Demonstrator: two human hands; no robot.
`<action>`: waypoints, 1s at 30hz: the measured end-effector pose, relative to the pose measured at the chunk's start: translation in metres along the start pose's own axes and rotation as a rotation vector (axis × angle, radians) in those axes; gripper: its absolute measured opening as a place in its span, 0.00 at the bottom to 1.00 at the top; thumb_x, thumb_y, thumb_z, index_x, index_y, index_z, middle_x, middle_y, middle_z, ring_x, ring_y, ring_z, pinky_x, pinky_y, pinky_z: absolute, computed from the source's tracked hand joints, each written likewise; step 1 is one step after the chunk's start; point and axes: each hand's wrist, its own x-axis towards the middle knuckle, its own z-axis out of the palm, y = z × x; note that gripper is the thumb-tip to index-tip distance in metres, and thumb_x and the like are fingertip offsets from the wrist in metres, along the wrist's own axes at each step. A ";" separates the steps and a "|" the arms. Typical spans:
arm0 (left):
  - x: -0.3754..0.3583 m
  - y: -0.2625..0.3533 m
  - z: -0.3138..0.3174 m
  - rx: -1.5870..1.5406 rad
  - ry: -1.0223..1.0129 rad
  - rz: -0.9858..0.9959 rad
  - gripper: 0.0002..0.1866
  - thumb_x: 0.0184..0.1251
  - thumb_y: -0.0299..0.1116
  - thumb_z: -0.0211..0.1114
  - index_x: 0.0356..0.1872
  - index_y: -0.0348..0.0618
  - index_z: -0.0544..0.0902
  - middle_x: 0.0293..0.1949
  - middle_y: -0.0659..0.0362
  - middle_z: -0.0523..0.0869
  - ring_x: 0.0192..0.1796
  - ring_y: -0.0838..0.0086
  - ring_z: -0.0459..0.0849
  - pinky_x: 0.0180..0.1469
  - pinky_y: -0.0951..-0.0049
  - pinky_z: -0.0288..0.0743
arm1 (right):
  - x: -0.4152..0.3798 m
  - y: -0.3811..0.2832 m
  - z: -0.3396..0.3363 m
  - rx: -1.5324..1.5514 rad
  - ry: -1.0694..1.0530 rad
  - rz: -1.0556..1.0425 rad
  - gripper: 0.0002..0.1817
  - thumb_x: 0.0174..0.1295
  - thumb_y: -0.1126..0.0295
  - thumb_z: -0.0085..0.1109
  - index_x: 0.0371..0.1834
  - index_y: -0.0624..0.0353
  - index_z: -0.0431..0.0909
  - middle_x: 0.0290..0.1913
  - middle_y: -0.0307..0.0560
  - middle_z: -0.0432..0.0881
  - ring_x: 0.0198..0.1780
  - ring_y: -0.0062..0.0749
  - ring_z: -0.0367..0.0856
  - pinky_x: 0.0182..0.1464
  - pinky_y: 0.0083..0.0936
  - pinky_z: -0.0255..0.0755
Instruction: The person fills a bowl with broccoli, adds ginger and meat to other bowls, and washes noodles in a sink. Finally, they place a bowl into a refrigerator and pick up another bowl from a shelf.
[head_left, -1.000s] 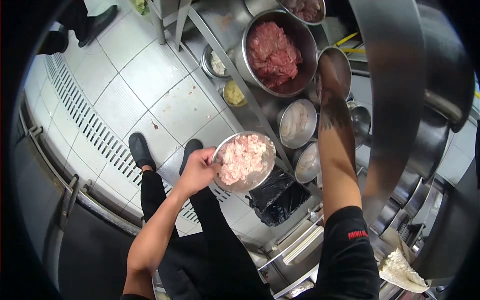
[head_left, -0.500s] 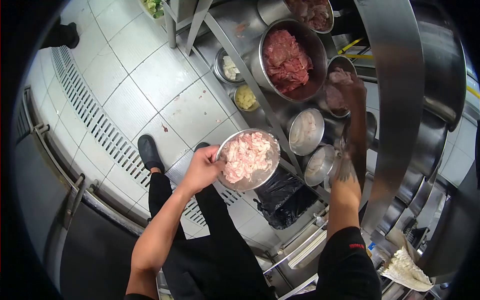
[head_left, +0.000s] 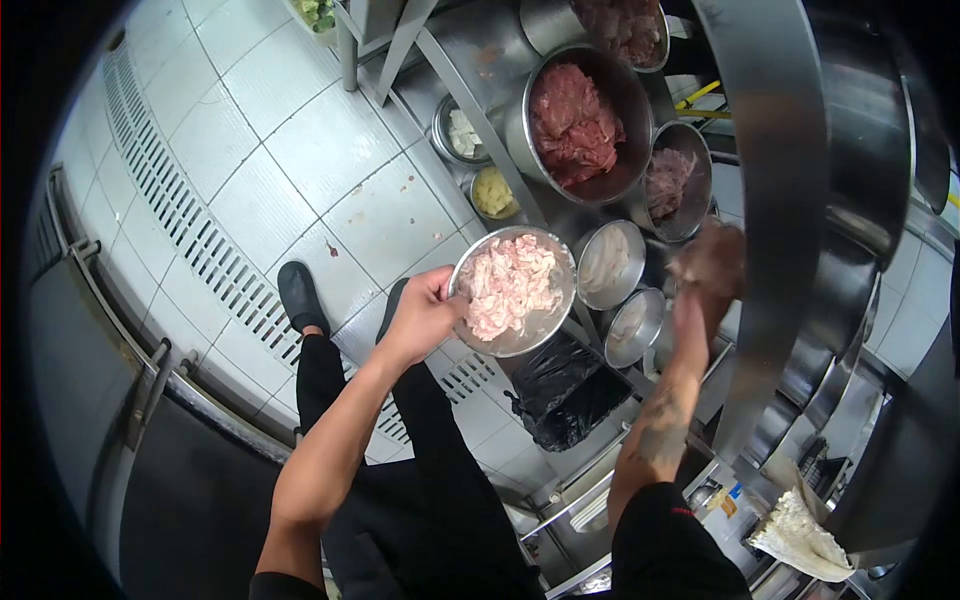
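My left hand grips the near-left rim of a round steel bowl, thumb inside and fingers beneath. Pale pink raw meat pieces lie in it. Off to the right, below the shelf edge, my right hand is smeared by motion; its fingers appear closed round a clump of raw meat. Just above it is a steel pot with pinkish sliced meat. Between my hands sit two small bowls of pale strips, one bowl above the other bowl.
A large pot of red meat stands on the steel shelf, beside tubs of white cubes and yellow pieces. A steel shelf edge overhangs at right. Below is a bin with a black bag. A floor drain crosses the tiles.
My right hand has come out of the pot of sliced meat and moved down towards me. My left hand has shifted the bowl slightly up and right, closer to the small bowls.
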 end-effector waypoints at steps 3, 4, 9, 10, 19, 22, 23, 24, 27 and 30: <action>-0.017 0.013 0.002 -0.051 -0.009 -0.021 0.05 0.58 0.19 0.60 0.25 0.39 0.75 0.21 0.70 0.70 0.22 0.86 0.69 0.23 0.80 0.68 | -0.079 -0.023 0.074 -0.497 -0.212 0.167 0.20 0.67 0.62 0.56 0.59 0.60 0.77 0.53 0.48 0.83 0.55 0.29 0.79 0.58 0.30 0.72; -0.021 0.018 0.003 -0.053 0.002 -0.012 0.05 0.59 0.19 0.60 0.25 0.40 0.76 0.21 0.70 0.71 0.22 0.86 0.69 0.22 0.80 0.68 | -0.083 -0.049 0.114 -0.529 -0.370 0.137 0.20 0.64 0.69 0.59 0.59 0.60 0.75 0.50 0.46 0.84 0.50 0.29 0.82 0.55 0.30 0.74; -0.078 0.059 -0.012 -0.065 0.144 0.011 0.04 0.61 0.21 0.60 0.31 0.39 0.82 0.22 0.70 0.76 0.23 0.86 0.71 0.23 0.79 0.69 | -0.138 -0.123 0.179 -0.722 -0.677 0.040 0.36 0.49 0.72 0.71 0.64 0.64 0.67 0.61 0.69 0.69 0.63 0.63 0.69 0.62 0.44 0.68; -0.101 0.082 -0.017 -0.037 0.163 0.010 0.05 0.62 0.21 0.59 0.33 0.39 0.84 0.23 0.69 0.78 0.23 0.86 0.73 0.23 0.79 0.70 | -0.151 -0.145 0.191 -0.856 -0.687 -0.073 0.37 0.49 0.73 0.70 0.66 0.58 0.67 0.65 0.71 0.63 0.65 0.68 0.65 0.63 0.48 0.67; -0.260 0.274 -0.048 0.037 0.229 0.139 0.16 0.56 0.16 0.55 0.46 0.36 0.81 0.33 0.58 0.85 0.30 0.74 0.85 0.25 0.71 0.85 | -0.156 -0.288 0.303 -0.683 -0.814 -0.183 0.37 0.50 0.69 0.69 0.67 0.41 0.71 0.68 0.73 0.60 0.63 0.72 0.68 0.60 0.50 0.71; -0.282 0.336 -0.045 0.123 0.277 0.225 0.17 0.57 0.16 0.54 0.49 0.35 0.80 0.36 0.56 0.85 0.32 0.70 0.87 0.27 0.67 0.87 | -0.150 -0.369 0.322 -0.623 -0.819 -0.263 0.37 0.50 0.64 0.72 0.68 0.43 0.71 0.67 0.71 0.65 0.63 0.69 0.70 0.64 0.48 0.69; -0.282 0.361 -0.043 0.155 0.286 0.280 0.17 0.58 0.16 0.54 0.49 0.36 0.79 0.38 0.56 0.85 0.33 0.68 0.87 0.28 0.66 0.88 | -0.145 -0.394 0.329 -0.704 -0.766 -0.393 0.37 0.50 0.63 0.72 0.68 0.44 0.71 0.67 0.69 0.66 0.64 0.68 0.69 0.67 0.49 0.66; -0.280 0.387 -0.040 0.179 0.249 0.353 0.17 0.58 0.16 0.53 0.49 0.35 0.79 0.38 0.55 0.85 0.35 0.67 0.87 0.28 0.64 0.88 | -0.132 -0.403 0.337 -0.652 -0.712 -0.593 0.42 0.47 0.68 0.72 0.70 0.46 0.68 0.71 0.72 0.59 0.70 0.72 0.60 0.72 0.52 0.57; -0.258 0.476 -0.023 0.420 0.262 0.621 0.12 0.61 0.20 0.58 0.45 0.35 0.80 0.36 0.59 0.85 0.35 0.78 0.81 0.34 0.74 0.78 | -0.055 -0.426 0.362 -0.601 -0.495 -0.829 0.34 0.57 0.52 0.66 0.67 0.50 0.72 0.63 0.61 0.75 0.68 0.61 0.67 0.73 0.55 0.52; -0.195 0.564 -0.014 0.608 0.342 0.777 0.08 0.57 0.24 0.61 0.38 0.33 0.78 0.30 0.57 0.82 0.29 0.75 0.81 0.29 0.71 0.78 | 0.031 -0.477 0.376 -0.582 -0.388 -0.854 0.27 0.53 0.70 0.62 0.60 0.55 0.77 0.44 0.64 0.84 0.48 0.58 0.83 0.57 0.44 0.74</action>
